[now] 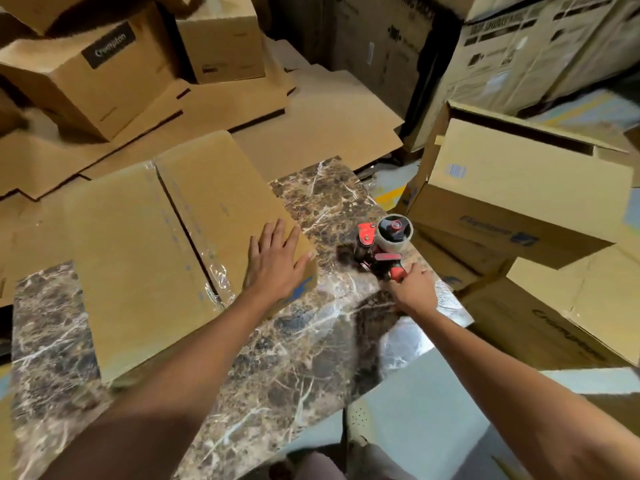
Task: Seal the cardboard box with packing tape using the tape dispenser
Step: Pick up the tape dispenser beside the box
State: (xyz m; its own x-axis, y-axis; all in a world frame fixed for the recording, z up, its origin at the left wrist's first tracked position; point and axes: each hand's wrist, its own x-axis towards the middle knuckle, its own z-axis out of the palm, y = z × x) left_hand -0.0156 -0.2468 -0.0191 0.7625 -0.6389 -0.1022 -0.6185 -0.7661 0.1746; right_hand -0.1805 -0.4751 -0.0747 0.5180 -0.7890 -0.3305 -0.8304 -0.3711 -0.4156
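I see the box (138, 258) lying on the left part of the brown stone worktop (277, 358), with its two top flaps down and meeting in a line. A strip of clear tape (204, 251) runs along that line and looks crinkled at the near end. The left hand (277, 268) lies flat on the right flap, close to the near right corner of the box. Its fingers (275, 233) are straight and spread out, pressing on the card and holding nothing. The dispenser (379, 247) is red and black and sits on the worktop just right of the box, not touching it. Its roll (394, 233) is on the far side, standing up. The right hand (414, 291) is at the near end of the dispenser, with its fingers curled round the red handle. Both arms reach out from the bottom of my view. More boxes (519, 188) are piled up on the right and at the back, and flat card sheets (311, 109) lie behind the worktop.
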